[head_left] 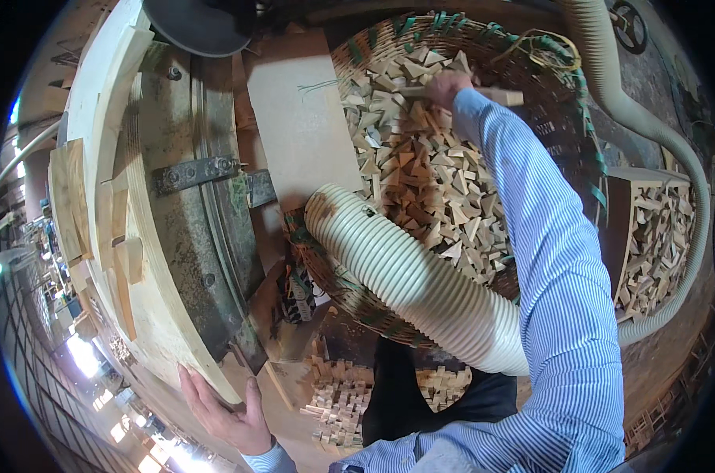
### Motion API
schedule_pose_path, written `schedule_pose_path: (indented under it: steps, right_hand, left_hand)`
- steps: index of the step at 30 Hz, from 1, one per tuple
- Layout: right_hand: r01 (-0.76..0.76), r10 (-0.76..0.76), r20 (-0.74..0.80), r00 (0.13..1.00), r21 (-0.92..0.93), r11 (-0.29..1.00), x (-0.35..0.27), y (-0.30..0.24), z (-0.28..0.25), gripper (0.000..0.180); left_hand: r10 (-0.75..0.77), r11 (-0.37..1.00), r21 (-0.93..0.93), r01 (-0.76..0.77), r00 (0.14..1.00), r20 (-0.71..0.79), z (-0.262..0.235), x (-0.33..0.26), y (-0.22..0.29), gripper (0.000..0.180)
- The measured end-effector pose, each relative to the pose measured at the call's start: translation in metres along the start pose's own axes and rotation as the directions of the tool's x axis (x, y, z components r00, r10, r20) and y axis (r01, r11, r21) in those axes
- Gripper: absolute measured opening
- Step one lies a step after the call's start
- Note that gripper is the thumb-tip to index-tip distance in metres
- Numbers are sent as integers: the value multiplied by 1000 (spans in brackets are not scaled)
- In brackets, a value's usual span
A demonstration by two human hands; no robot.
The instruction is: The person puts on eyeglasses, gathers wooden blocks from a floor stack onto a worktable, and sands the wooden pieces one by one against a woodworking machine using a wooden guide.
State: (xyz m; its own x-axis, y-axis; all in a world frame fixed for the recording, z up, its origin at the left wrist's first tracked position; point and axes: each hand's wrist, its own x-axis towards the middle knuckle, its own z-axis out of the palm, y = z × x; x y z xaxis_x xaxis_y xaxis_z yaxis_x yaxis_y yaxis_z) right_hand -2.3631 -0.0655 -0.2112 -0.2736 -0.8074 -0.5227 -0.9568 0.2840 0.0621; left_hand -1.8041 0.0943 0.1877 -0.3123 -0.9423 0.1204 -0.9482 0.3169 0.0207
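At the far side, my right hand [450, 85] is closed around a narrow wooden strip [503, 96], which sticks out on both sides of the fist. It is above a large round wicker basket [558, 118] heaped with small wedge-shaped wood offcuts [432, 169]. Near the lower left, my left hand [230, 418] lies against the near end of a long pale wooden board [180, 339]. Its fingers stretch over the board and the thumb stands apart by the edge. Several small wood blocks [127, 260] sit on that board.
A thick ribbed hose [420, 276] crosses the basket's near side; another hose [633, 118] curves down the right. A metal machine bed [188, 229] and a flat panel [302, 118] stand left of the basket. At right is a box [621, 229] of offcuts. Stacked blocks [346, 402] lie near my legs.
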Motion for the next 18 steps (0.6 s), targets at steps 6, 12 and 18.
schedule_pose_path:
  steps: [6,12,18]
  right_hand:
    - [530,-547,-29,836,-212,821,-88,43,82,22]
    - [557,-510,284,812,-117,822,-193,83,35,23]
    - [289,-260,-326,909,42,956,-79,62,-26,27]
  left_hand:
    - [-34,996,-87,35,999,21,-2,0,-1,86]
    - [-25,999,-31,26,999,25,-5,4,4,85]
    - [-33,999,-26,33,999,7,-2,0,3,85]
